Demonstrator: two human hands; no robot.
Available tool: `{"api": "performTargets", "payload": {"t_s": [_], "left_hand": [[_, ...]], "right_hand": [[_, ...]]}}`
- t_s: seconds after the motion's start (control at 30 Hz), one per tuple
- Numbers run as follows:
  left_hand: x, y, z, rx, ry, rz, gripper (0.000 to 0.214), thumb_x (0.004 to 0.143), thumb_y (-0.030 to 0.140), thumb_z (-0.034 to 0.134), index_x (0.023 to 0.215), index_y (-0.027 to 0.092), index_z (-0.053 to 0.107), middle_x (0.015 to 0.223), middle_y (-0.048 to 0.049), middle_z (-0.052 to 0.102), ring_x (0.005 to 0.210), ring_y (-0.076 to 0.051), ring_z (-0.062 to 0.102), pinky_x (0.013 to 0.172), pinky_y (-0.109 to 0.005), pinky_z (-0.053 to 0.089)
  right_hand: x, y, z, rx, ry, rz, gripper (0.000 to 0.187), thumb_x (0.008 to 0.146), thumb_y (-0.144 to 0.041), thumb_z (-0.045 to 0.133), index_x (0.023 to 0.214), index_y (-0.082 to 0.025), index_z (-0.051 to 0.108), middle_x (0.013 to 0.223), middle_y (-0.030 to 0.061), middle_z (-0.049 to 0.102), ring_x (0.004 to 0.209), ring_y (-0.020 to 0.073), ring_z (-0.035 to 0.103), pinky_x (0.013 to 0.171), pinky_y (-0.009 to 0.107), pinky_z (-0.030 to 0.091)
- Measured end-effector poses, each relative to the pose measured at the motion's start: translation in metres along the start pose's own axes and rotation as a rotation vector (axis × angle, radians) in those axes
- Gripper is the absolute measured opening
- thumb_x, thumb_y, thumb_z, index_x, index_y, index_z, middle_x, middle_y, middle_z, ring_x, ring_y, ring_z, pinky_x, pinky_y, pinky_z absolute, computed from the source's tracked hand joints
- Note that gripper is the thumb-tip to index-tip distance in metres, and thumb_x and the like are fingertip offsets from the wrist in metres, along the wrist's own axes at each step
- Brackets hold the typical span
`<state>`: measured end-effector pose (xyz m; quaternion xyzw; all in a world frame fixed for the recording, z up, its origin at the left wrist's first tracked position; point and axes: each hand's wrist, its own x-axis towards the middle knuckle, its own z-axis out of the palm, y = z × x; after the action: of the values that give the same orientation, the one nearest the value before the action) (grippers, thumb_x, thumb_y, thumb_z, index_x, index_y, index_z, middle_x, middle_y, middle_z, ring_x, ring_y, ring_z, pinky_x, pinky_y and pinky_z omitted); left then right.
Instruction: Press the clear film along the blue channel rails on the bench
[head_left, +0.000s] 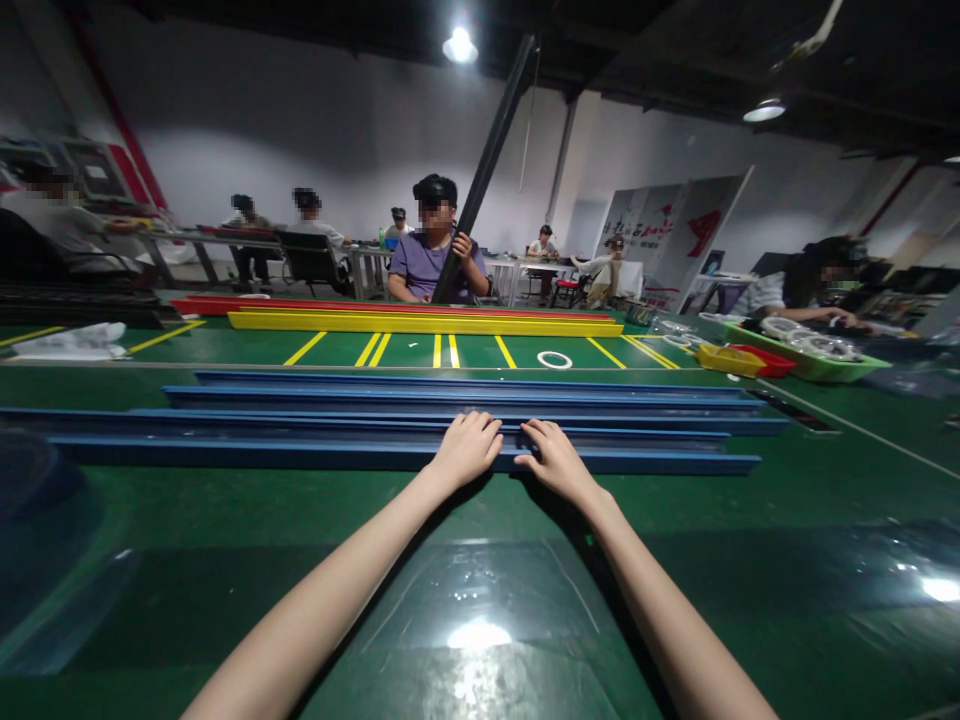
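Locate long, straight, blue channel-shaped strips (403, 457), apparently plastic, side by side on the glossy, flat green tabletop (225, 500), with ends offset. Note bare left hand (469, 448) over the nearest strip, fingers close together; bare right hand (553, 455) at the same strip, with thumb spread from curled fingers; clamping at either hand impossible to tell. Beware of tipping or uneven lifting, caused by support near mid-length only. Beware of snagging adjoining strips, from close spacing, and of sliding, from an apparently smooth surface. Beyond, avoid disturbing long straight yellow bar (426, 322) and flat white ring (541, 358), both of unclear material, liable to shift if struck by a swinging end.
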<state>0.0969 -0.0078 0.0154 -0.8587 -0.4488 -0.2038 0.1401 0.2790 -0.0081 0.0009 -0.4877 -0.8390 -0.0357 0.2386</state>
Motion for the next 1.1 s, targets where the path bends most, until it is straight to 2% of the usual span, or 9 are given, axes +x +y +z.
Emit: {"api": "performTargets", "payload": {"t_s": [0.17,0.3,0.4,0.5,0.57,0.67,0.8,0.97,1.1], "left_hand": [[-0.001,-0.002,0.003,0.061,-0.032,-0.092,0.03,0.087,0.023,0.029,0.099,0.014,0.055,0.094,-0.0082,0.058,0.088,-0.02,0.05,0.074,-0.032,0.036],[-0.01,-0.015,0.003,0.116,-0.065,-0.147,0.026,0.085,0.02,0.032,0.091,0.013,0.056,0.089,-0.0086,0.058,0.084,-0.02,0.052,0.073,-0.032,0.037],[-0.019,-0.029,-0.001,0.133,-0.079,-0.156,0.024,0.083,0.019,0.034,0.091,0.014,0.056,0.089,-0.0085,0.059,0.085,-0.02,0.052,0.073,-0.031,0.038],[-0.025,-0.041,-0.006,0.134,-0.092,-0.195,0.024,0.081,0.018,0.036,0.093,0.015,0.056,0.091,-0.0077,0.059,0.086,-0.02,0.052,0.074,-0.03,0.038],[-0.029,-0.048,-0.009,0.132,-0.096,-0.222,0.024,0.08,0.018,0.036,0.093,0.016,0.057,0.09,-0.0066,0.06,0.086,-0.019,0.053,0.075,-0.029,0.039],[-0.034,-0.055,-0.011,0.132,-0.092,-0.253,0.024,0.078,0.018,0.036,0.09,0.017,0.057,0.089,-0.0058,0.06,0.085,-0.019,0.053,0.075,-0.029,0.039],[-0.038,-0.061,-0.013,0.142,-0.087,-0.275,0.023,0.077,0.018,0.036,0.088,0.018,0.056,0.088,-0.0056,0.061,0.085,-0.019,0.054,0.074,-0.029,0.039],[-0.041,-0.065,-0.016,0.137,-0.088,-0.29,0.023,0.075,0.018,0.036,0.087,0.018,0.056,0.087,-0.0054,0.061,0.085,-0.019,0.054,0.074,-0.029,0.039],[-0.045,-0.067,-0.018,0.14,-0.084,-0.283,0.023,0.074,0.018,0.036,0.087,0.018,0.056,0.087,-0.0052,0.061,0.085,-0.019,0.054,0.076,-0.029,0.039]], "right_hand": [[0.013,-0.034,0.006,-0.002,-0.013,-0.013,0.049,0.07,-0.037,0.057,0.113,-0.012,0.052,0.112,0.0122,0.053,0.102,0.0231,0.043,0.089,0.037,0.035],[0.023,-0.056,0.014,0.039,-0.008,-0.025,0.05,0.072,-0.039,0.055,0.115,-0.015,0.05,0.112,0.0103,0.054,0.101,0.0226,0.043,0.086,0.037,0.037],[0.028,-0.066,0.017,0.07,-0.014,-0.057,0.057,0.07,-0.046,0.056,0.117,-0.014,0.047,0.111,0.0107,0.055,0.101,0.0225,0.044,0.086,0.037,0.037],[0.03,-0.067,0.015,0.098,-0.028,-0.11,0.06,0.073,-0.049,0.051,0.12,-0.012,0.044,0.119,0.0118,0.05,0.106,0.0209,0.044,0.089,0.034,0.036],[0.028,-0.061,0.011,0.082,-0.021,-0.102,0.056,0.077,-0.049,0.046,0.119,-0.012,0.044,0.123,0.0123,0.046,0.11,0.0198,0.042,0.092,0.032,0.034],[0.022,-0.042,0.002,-0.009,-0.007,-0.025,0.041,0.084,-0.042,0.036,0.11,-0.015,0.052,0.114,0.0099,0.053,0.106,0.0183,0.046,0.089,0.03,0.034],[0.005,0.001,-0.016,-0.156,0.015,0.108,0.036,0.088,-0.035,0.028,0.092,-0.018,0.059,0.095,0.0069,0.061,0.09,0.0172,0.052,0.081,0.028,0.036],[-0.021,0.052,-0.031,-0.291,0.033,0.251,0.035,0.087,-0.032,0.027,0.087,-0.018,0.06,0.088,0.0066,0.062,0.085,0.018,0.053,0.074,0.028,0.035],[-0.025,0.056,-0.028,-0.397,0.032,0.232,0.035,0.087,-0.027,0.024,0.083,-0.016,0.057,0.083,0.0085,0.06,0.082,0.0186,0.05,0.071,0.028,0.033]]}}
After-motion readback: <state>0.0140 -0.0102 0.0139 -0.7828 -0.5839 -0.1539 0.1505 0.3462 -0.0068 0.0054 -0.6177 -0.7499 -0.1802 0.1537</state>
